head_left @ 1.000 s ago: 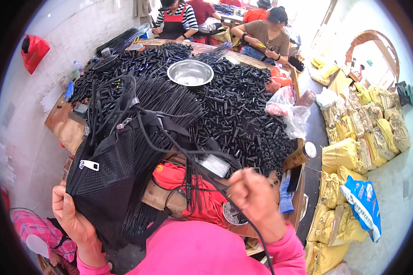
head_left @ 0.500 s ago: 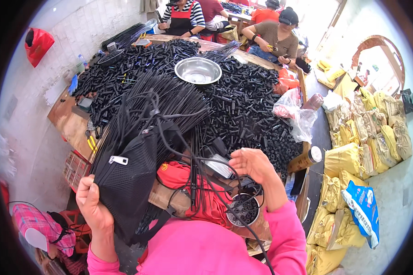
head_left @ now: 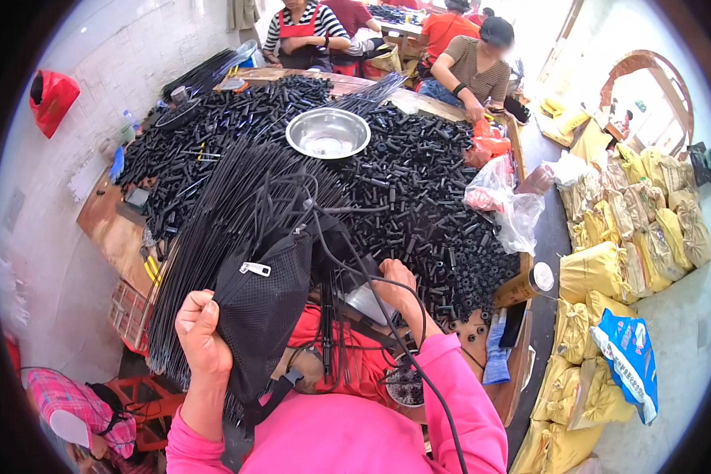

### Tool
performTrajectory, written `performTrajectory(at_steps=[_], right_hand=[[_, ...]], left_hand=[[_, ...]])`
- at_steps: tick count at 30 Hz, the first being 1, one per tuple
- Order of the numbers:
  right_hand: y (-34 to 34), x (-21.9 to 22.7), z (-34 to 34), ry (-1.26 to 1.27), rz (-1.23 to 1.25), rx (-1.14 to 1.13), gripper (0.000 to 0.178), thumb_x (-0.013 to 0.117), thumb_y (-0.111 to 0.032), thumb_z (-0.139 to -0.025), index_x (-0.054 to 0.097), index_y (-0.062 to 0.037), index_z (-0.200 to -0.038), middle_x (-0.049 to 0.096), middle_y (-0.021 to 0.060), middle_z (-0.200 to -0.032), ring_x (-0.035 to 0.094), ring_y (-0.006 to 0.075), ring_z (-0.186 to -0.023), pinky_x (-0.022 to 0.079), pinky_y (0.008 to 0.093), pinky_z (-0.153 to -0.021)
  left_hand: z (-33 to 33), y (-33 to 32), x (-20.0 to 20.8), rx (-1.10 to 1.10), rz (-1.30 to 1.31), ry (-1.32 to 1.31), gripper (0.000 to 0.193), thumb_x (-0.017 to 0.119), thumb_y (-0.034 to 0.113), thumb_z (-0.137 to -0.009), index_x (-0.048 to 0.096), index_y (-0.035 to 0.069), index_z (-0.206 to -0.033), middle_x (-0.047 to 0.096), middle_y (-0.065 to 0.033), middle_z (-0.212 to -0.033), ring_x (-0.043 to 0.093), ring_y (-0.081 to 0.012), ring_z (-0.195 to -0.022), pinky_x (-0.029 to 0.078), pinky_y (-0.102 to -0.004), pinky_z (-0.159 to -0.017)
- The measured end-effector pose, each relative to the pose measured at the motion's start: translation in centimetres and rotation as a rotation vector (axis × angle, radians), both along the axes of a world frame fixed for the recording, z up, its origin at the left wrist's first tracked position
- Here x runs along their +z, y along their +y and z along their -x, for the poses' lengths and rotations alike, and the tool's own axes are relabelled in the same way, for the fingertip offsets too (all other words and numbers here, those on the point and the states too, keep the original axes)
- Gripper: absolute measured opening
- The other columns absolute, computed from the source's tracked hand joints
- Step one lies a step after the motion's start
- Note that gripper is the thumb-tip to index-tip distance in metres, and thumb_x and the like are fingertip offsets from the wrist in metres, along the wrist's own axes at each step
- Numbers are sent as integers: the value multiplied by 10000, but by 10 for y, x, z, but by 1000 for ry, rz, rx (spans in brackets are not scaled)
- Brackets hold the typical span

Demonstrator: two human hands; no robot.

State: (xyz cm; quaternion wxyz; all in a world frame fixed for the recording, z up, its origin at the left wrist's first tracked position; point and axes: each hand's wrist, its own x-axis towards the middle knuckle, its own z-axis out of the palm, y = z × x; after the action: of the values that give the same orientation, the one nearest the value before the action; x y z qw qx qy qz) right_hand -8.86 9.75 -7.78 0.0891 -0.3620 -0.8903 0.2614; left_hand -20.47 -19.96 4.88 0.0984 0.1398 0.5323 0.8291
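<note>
My left hand (head_left: 205,336) pinches the edge of a black mesh waist bag (head_left: 262,296) with a white zipper pull, holding it up in front of me. A black cable (head_left: 387,324) loops from the bag's top and runs down past my right arm. Right of the bag, my right hand (head_left: 395,280) is closed, with curled fingertips turned away; what they hold, if anything, is hidden. Below that hand lie a clear plastic packet (head_left: 365,302) and red cloth (head_left: 347,355). Long thin black rods (head_left: 205,237) fan out behind the bag.
Short black tubes (head_left: 419,197) are heaped over the table around a steel bowl (head_left: 328,133). A tan canister (head_left: 521,286), clear plastic bags (head_left: 517,213) and blue gloves (head_left: 498,347) edge the right side. Yellow sacks (head_left: 592,272) are stacked beyond. Co-workers (head_left: 482,71) sit across.
My left hand has shifted right and lifted the bag slightly. The right hand has moved left and in toward the bag, its fingers going from spread to curled.
</note>
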Motion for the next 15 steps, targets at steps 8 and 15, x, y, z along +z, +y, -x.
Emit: performTrajectory(at_steps=[8, 15], right_hand=[[44, 61, -79, 577, 528, -315, 219, 751, -89, -650, 643, 11, -812, 591, 9, -679, 533, 94, -584, 435, 257, -528], [115, 224, -236, 1621, 485, -366, 140, 590, -130, -901, 576, -25, -992, 628, 96, -793, 577, 130, -634, 459, 204, -531]], left_hand=[[3, 27, -7, -93, -43, 2, 74, 629, 5, -816, 581, 10, -872, 514, 35, -769, 419, -16, -637, 327, -152, -616], [-4, 56, -42, -183, -12, -19, 67, 606, -23, -814, 583, 12, -867, 510, 44, -777, 407, -12, -637, 318, -152, -609]])
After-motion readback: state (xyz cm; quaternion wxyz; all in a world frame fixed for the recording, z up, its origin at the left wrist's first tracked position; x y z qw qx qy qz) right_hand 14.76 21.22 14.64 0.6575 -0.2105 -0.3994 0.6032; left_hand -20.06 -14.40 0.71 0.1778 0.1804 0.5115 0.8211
